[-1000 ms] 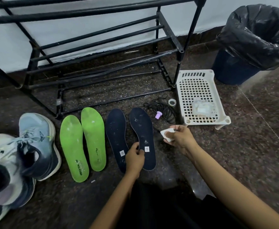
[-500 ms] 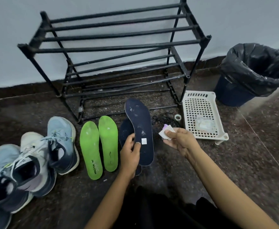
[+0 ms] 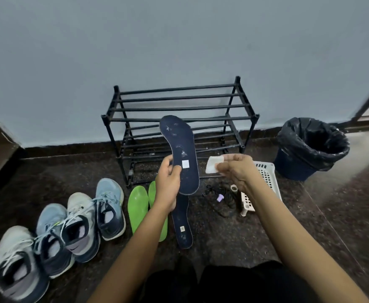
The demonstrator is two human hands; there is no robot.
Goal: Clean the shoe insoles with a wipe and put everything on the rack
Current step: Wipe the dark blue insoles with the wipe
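Fingers (image 3: 175, 169) of the left hand (image 3: 168, 186) grip a navy insole (image 3: 180, 141); right hand (image 3: 239, 169) fingers pinch a white wipe (image 3: 213, 165) beside it.

Here's the navy insole (image 3: 182, 149): a matt, cloth-like face, flecked with pale dusty smudges, a small white sticker near the heel. The wipe (image 3: 213, 164) is a thin white sheet, soft and matt. The rack (image 3: 179, 108) is all black tubes with a dull satin finish, metal or plastic I cannot tell. The floor (image 3: 343, 215) is dark speckled stone, polished, with a sheen on the right. The green insoles (image 3: 138, 206) are smooth, bright and faintly scuffed. The basket (image 3: 268, 180) is hard cream plastic, perforated. The bin liner (image 3: 310, 138) is thin black plastic, crinkled and glossy. The shoes (image 3: 109, 206) have mesh fabric uppers and cord laces. The wall (image 3: 179, 40) is flat matt paint.
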